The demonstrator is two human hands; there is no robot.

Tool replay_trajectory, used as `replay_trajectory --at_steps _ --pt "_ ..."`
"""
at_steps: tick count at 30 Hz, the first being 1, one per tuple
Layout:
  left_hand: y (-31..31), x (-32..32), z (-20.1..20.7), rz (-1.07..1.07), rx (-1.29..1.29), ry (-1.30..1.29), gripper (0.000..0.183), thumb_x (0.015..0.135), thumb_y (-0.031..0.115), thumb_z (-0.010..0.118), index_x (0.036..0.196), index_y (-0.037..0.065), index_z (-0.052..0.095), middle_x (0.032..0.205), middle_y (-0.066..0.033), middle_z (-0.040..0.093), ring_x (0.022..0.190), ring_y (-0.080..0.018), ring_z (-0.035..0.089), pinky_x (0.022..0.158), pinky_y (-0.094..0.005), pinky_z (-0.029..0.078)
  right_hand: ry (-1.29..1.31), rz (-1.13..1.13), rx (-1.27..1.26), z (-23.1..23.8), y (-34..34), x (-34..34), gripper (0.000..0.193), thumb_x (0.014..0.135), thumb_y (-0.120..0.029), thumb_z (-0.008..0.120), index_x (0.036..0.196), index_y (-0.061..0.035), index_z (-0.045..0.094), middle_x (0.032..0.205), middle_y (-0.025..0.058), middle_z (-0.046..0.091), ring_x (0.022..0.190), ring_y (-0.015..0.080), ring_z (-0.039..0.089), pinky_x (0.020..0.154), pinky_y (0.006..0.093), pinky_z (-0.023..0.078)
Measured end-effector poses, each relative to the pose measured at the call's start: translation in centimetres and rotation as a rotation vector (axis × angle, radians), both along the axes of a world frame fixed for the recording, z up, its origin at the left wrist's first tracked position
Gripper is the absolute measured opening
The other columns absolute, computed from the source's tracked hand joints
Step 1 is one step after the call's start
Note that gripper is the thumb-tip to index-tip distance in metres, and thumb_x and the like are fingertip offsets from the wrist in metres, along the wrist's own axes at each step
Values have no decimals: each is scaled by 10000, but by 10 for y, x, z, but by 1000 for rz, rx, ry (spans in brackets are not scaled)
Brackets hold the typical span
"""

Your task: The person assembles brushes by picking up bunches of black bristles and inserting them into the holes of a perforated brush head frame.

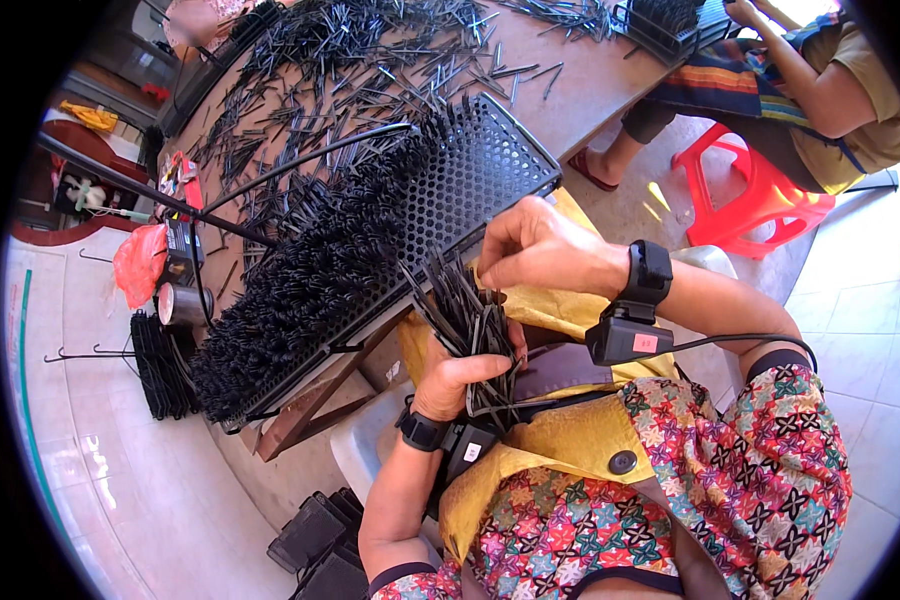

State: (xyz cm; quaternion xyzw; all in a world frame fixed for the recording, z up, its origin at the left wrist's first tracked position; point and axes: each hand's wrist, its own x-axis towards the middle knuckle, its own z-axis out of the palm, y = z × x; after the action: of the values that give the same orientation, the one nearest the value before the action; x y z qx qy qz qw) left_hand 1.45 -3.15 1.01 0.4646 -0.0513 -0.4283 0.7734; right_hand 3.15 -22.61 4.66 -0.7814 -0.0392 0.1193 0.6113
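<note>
Left fingers (478, 369) are closed round black strip bundle (460, 315), just on near side of perforated tray (480, 165). Right fingers (507, 238) are bent at bundle top; can't tell if anything's pinched. Loose strips (340, 45) are strewn on counter (575, 95) beyond tray.

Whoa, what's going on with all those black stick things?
Someone's left grip holds a bundle of thin black strips. Their right grip is curled by the bundle's top; I can't tell if it holds one. In front, a black perforated tray is partly filled with packed strips. Loose strips lie scattered on the table, where another person is too.
</note>
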Motion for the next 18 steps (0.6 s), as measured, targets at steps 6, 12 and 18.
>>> replay_trajectory --at_steps 6,12,18 --pt "4 1 -6 -3 -26 40 623 593 15 675 1166 14 431 855 -102 598 764 -211 606 682 -336 527 -3 -233 291 16 -16 14 127 806 -58 613 791 66 589 656 98 622 531 120 593 459 226 481" --pt "3 1 -8 15 -11 48 617 596 -23 683 1158 -4 431 838 -94 599 764 -204 609 685 -322 514 -578 -594 111 7 -43 64 120 810 -56 611 805 55 566 644 77 618 539 93 571 495 232 465" --pt "2 1 -8 34 -15 54 604 589 -16 697 1139 -3 449 832 -91 606 756 -197 610 702 -316 503 -780 -642 -5 -8 -35 93 111 792 -59 642 821 15 565 654 113 607 579 154 585 541 276 470"
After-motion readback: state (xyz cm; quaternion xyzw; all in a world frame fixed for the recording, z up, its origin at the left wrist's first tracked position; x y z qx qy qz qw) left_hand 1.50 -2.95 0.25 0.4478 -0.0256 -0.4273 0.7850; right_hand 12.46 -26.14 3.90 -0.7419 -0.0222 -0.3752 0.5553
